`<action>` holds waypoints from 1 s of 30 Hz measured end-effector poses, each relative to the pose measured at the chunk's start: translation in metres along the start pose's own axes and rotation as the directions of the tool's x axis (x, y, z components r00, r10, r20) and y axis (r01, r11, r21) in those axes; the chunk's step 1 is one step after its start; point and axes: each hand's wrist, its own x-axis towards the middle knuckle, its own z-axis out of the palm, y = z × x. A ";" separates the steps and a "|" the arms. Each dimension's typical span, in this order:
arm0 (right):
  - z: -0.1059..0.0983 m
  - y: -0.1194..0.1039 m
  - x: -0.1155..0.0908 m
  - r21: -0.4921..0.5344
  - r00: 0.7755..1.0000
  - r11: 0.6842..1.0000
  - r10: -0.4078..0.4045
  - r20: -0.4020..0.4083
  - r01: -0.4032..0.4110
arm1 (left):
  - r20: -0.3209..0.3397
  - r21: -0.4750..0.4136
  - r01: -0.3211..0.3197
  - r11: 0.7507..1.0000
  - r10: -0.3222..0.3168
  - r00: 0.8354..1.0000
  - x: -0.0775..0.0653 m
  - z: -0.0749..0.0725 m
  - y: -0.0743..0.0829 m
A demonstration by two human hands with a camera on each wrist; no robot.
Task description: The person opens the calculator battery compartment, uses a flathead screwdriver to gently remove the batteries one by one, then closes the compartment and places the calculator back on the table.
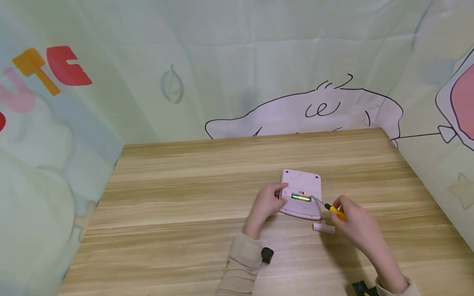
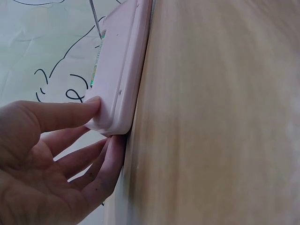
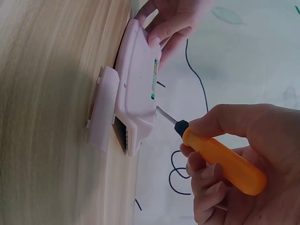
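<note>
A pale pink calculator (image 1: 303,185) lies face down on the table, its back toward me. In the slot across its middle sits a green and gold battery (image 1: 301,197). My left hand (image 1: 267,201) grips the calculator's left edge, the thumb on the back and other fingers at the side and beneath. My right hand (image 1: 358,224) holds a screwdriver (image 3: 225,161) by its orange-yellow handle. Its metal tip points at the right end of the battery slot, close against the casing. The pink battery cover (image 1: 324,227) lies loose beside the calculator's near right corner.
The wood-grain table (image 1: 177,197) reaches back to a printed cloth backdrop (image 1: 237,61) with cartoon drawings. More cloth hangs along both sides. A small black device (image 1: 267,255) sits at the left wrist, beside the beige sleeve (image 1: 240,263).
</note>
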 end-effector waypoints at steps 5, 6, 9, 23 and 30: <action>-0.001 -0.002 -0.002 0.006 1.000 1.000 0.004 0.022 -0.004 | -0.002 0.001 -0.002 1.000 0.002 1.000 0.000 -0.001 0.000; -0.001 -0.002 -0.002 0.007 1.000 1.000 0.005 0.029 -0.005 | -0.002 0.003 -0.004 1.000 0.004 1.000 0.000 -0.001 0.000; -0.001 -0.003 -0.003 0.016 0.999 1.000 0.007 0.040 -0.008 | -0.003 0.008 -0.007 1.000 0.007 1.000 0.000 -0.001 0.000; -0.004 -0.006 -0.005 0.014 0.999 1.000 -0.006 0.041 0.006 | 0.001 0.015 -0.015 1.000 0.015 1.000 0.001 -0.001 0.000; -0.005 -0.010 -0.005 -0.004 0.999 1.000 -0.030 0.015 0.030 | 0.003 0.009 -0.001 1.000 0.001 1.000 0.001 0.000 0.001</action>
